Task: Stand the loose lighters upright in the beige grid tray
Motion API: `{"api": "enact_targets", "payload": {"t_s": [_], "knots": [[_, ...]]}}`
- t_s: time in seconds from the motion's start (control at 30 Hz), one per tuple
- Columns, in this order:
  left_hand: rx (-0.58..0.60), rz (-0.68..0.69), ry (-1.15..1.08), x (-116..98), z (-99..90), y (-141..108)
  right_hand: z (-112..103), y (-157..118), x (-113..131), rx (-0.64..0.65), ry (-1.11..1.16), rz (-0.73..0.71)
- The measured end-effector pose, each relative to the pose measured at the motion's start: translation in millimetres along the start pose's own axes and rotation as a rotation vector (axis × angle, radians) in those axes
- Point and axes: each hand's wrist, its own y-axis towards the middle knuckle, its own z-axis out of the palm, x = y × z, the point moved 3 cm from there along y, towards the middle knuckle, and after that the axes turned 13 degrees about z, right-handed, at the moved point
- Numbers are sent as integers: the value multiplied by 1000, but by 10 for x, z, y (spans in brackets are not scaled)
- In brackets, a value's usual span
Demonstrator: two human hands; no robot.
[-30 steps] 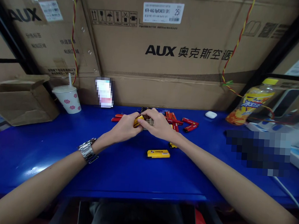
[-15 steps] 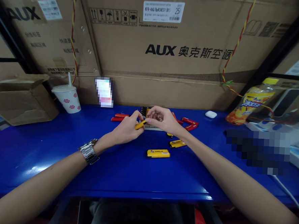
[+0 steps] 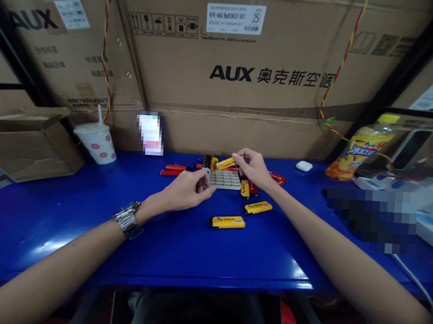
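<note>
My right hand [image 3: 253, 168] pinches a yellow lighter [image 3: 225, 163] by its right end, holding it tilted above the back of a pale gridded tray [image 3: 225, 180]. At the tray's left front, my left hand [image 3: 187, 189] is empty, thumb and forefinger apart. Another yellow lighter [image 3: 214, 164] stands upright at the tray's back left, beside a cluster of black tops [image 3: 206, 160]. To the right of the tray lies a yellow lighter [image 3: 245, 189] against a red one [image 3: 253, 188]. Nearer me lie two more, a yellow lighter [image 3: 258, 207] and a yellow lighter [image 3: 228, 222].
Red lighters [image 3: 172, 171] lie left of the tray. Along the back stand a phone [image 3: 151, 133], a paper cup with a straw [image 3: 98, 144] and a large carton [image 3: 227, 99]. A drink bottle [image 3: 362, 149] and a white earbud case [image 3: 304, 166] are on the right.
The yellow lighter has passed from my left hand to my right hand, which has moved right and back. My left hand has let go, its fingers parted; the tray is now more visible.
</note>
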Motion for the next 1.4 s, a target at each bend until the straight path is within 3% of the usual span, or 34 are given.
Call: {"api": "enact_targets", "payload": {"t_s": [0.13,0.2,0.37,0.5,0.7,0.87,1.03,1.27,1.4], "knots": [[255,139,-49,-147,45,-13,144,-18,34,-15,-142,-68],[327,177,-61,-196,54,-22,217,-24,71,-38,-195,-111],[366,237,-75,-217,73,-40,287,-27,115,-128,-234,-187],[356,245,-93,-191,89,-50,304,-56,166,-74,-251,-223],[272,192,-113,-145,81,-34,314,-132,227,-1,-417,-392],[164,87,-194,-73,60,-26,292,-174,242,124,-599,-389],[19,41,-283,-25,45,-19,47,-139,328,187,-676,-226],[-236,9,-358,21,-6,7,-249,-81,246,279,-1068,50],[-252,-30,-305,46,-25,10,-285,-85,181,355,-1111,158]]}}
